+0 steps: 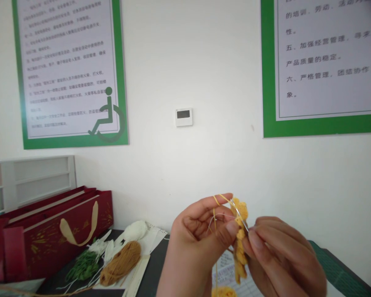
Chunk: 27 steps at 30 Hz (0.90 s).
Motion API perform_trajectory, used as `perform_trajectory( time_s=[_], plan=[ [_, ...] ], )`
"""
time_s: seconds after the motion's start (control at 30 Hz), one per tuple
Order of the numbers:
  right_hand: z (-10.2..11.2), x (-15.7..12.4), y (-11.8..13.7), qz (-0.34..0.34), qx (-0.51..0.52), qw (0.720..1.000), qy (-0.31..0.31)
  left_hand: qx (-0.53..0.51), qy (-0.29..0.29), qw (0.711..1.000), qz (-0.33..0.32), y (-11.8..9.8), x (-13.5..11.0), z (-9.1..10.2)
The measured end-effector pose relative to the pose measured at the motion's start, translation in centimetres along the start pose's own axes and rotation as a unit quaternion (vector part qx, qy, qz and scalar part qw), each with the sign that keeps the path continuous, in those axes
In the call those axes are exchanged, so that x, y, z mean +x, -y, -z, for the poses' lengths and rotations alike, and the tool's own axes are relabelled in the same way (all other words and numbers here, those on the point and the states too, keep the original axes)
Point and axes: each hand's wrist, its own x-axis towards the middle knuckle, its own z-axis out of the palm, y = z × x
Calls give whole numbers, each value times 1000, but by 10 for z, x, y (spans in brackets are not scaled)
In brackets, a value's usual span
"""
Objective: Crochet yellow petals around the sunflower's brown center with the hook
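Yellow crochet (240, 235) btwn both hands (198, 235) (281, 255)

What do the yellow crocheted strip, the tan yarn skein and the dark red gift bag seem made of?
The yellow crocheted strip looks like matte yarn, from its looped stitches. The tan yarn skein shows dull wound strands, fibre unclear. The dark red gift bag looks like printed card, from its flat folds.

The left hand (198, 235) pinches a yellow crocheted strip (240, 247), yellow yarn (218, 200) looped over its forefinger. The right hand (281, 251) grips what looks like a thin steel hook (238, 212) among the stitches.
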Motion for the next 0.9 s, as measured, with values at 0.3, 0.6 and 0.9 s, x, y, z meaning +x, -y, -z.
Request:
perform_trajectory(
  time_s=[0.3, 0.6, 0.9],
  plan=[
    [-16, 15, 7, -134, 315, 940, -15, -79, 107, 989, 72, -7, 2, 10],
    [-3, 17, 9, -269, 428, 860, 74, -14, 94, 994, 63, -14, 2, 17],
    [-12, 11, 4, -236, 409, 875, 105, 48, 24, 997, -48, -8, 3, 7]
  ],
)
